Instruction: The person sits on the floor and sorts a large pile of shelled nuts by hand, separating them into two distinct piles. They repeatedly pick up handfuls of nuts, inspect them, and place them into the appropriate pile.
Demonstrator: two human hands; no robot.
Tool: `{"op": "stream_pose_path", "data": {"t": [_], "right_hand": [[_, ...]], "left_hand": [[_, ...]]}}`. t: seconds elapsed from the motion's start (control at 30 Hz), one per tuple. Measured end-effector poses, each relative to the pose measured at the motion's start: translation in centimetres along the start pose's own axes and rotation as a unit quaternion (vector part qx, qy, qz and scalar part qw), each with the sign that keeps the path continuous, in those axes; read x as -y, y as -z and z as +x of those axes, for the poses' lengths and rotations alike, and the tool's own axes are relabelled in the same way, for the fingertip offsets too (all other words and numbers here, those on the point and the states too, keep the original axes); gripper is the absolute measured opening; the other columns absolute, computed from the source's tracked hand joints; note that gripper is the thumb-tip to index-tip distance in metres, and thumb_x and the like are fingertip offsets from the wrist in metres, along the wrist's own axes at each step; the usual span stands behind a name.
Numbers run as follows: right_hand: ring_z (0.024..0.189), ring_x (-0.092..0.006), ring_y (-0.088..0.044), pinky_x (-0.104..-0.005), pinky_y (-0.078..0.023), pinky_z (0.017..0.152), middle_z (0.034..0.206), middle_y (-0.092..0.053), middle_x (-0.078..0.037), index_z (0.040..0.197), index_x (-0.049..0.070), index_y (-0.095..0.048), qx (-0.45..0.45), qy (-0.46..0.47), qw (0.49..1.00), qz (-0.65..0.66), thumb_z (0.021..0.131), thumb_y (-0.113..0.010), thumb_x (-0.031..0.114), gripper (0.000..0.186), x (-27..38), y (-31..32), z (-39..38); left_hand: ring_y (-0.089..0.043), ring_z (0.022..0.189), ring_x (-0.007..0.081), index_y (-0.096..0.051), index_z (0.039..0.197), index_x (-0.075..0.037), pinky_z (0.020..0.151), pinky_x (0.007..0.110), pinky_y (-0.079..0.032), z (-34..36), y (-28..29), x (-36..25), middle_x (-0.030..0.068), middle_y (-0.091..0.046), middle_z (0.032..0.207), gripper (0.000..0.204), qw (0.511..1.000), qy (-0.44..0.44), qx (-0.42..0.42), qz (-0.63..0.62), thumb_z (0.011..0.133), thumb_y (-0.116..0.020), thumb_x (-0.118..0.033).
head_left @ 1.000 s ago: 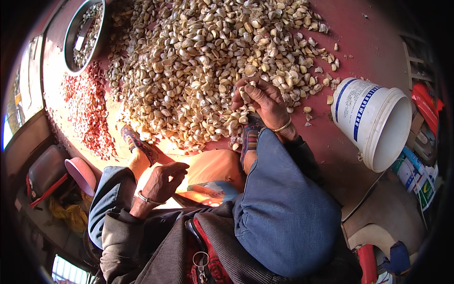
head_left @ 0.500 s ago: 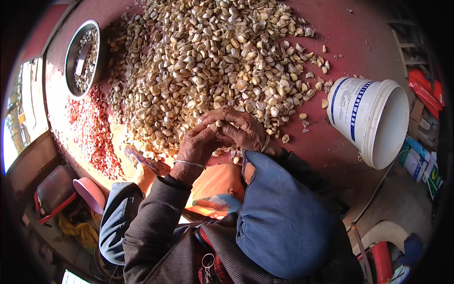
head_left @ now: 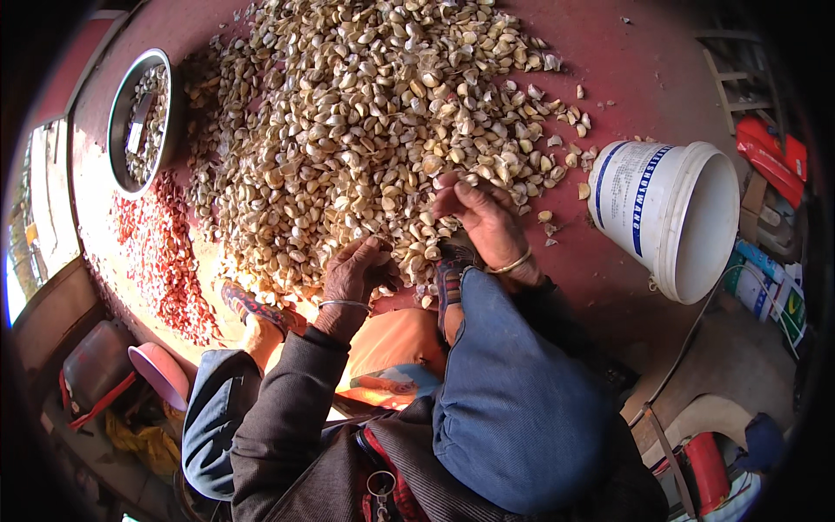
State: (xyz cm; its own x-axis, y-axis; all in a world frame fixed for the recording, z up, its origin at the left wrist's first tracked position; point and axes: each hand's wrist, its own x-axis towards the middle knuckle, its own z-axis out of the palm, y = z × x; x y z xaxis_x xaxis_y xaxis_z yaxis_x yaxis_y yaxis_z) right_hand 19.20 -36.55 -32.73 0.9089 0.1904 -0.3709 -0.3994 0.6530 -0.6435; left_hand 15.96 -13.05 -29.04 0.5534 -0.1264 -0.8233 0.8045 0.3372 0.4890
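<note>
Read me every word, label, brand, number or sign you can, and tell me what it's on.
I don't copy wording, but print shows here:
White plastic bucket with blue bands: bold lettering around its side; the smaller lines are too small to read.
Blue, white and green packaging at right: marks too small to read.

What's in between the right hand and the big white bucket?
In the head view, a few loose garlic cloves lie on the red surface between the right hand and the white bucket.
</note>
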Motion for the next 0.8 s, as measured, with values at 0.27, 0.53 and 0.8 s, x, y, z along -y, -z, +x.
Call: {"op": "stream_pose_path", "data": {"t": [0.27, 0.53, 0.8], "right_hand": [[0.106, -0.017, -0.059, -0.0336, -0.047, 0.092, 0.12, -0.066, -0.008, 0.134, 0.0, -0.053, -0.013, 0.378, 0.884, 0.276, 0.101, -0.056, 0.009, 0.035, 16.5, 6.1, -7.0], [0.065, -0.0094, -0.046, -0.0284, -0.038, 0.067, 0.078, -0.057, 0.0, 0.119, 0.003, -0.063, 0.019, 0.267, 0.935, 0.234, 0.104, -0.05, 0.015, 0.022, 11.3, 6.4, -3.3], [0.083, -0.0113, -0.063, -0.0264, -0.053, 0.073, 0.095, -0.069, -0.002, 0.115, 0.005, -0.069, -0.244, 0.218, 0.945, 0.003, 0.096, -0.066, 0.011, 0.02, 7.6, 12.0, 4.7]], "left_hand": [[-0.07, 0.07, 0.0306, -0.062, 0.103, 0.005, 0.064, 0.042, -0.06, 2.6, 5.6, 2.1, 0.015, -0.066, 0.083, 0.028, 0.997, 0.009, -0.054, -0.046, 0.098, -0.061, -0.023], [-0.072, 0.078, 0.037, -0.02, 0.152, 0.003, 0.067, 0.043, -0.059, 0.3, 5.0, 2.1, 0.0233, -0.069, 0.1, 0.07, 0.997, 0.044, -0.065, -0.021, 0.095, -0.059, -0.007], [-0.071, 0.084, 0.0265, -0.049, 0.135, 0.005, 0.076, 0.038, -0.058, -9.6, 3.4, -2.0, 0.0174, -0.07, 0.096, 0.042, 0.996, 0.086, -0.032, 0.016, 0.098, -0.058, -0.012]]}}
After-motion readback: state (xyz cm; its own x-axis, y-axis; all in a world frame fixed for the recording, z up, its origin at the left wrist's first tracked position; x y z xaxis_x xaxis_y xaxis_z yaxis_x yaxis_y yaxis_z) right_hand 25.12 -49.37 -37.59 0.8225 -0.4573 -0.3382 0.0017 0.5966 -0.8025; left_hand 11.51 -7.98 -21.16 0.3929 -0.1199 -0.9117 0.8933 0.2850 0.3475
